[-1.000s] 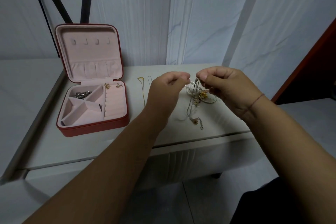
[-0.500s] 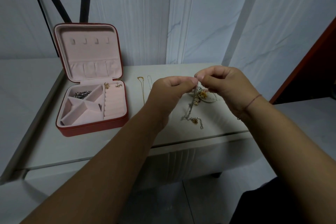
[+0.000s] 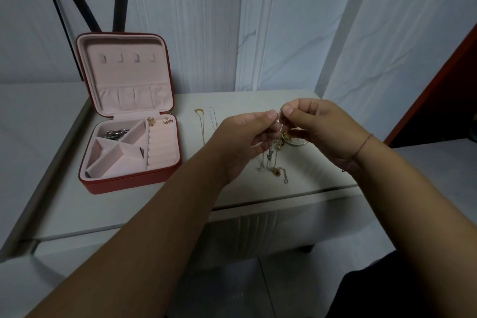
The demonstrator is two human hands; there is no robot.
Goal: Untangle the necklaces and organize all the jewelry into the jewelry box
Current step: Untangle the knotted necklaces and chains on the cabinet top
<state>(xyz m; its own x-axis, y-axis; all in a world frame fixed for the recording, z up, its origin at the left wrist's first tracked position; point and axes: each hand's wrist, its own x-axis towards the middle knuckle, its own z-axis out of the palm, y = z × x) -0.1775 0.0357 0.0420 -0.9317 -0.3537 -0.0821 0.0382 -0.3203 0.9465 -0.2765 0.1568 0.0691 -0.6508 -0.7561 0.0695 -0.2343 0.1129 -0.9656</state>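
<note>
in the head view, the left hand [image 3: 242, 134] and the right hand [image 3: 317, 129] meet above the pale grey table [image 3: 129, 209], with the thumb tips almost touching. each grip is narrow: thumb and forefinger pinch a fine strand at the top of the tangled bunch of gold and silver necklaces [image 3: 273, 160]. the bunch hangs from the two pinches, and its lower end lies on the table just in front of the hands. i judge it is held up like this so that the weight of the pendants pulls the loops open. the two pinches are very close together, which suggests work on one small knot. which strand each hand has, i cannot tell.

to the left, a thin gold chain [image 3: 201, 124] and a thin silver chain [image 3: 213, 119] lie straight, side by side, probably laid so that they do not tangle. further left stands the open red square jewelry box with pink lining [image 3: 124, 184], its lid upright. small gold earrings [image 3: 152, 121] sit at its back edge, and dark silver pieces [image 3: 116, 134] lie in its back left compartment. all the necklaces are outside the box.
</note>
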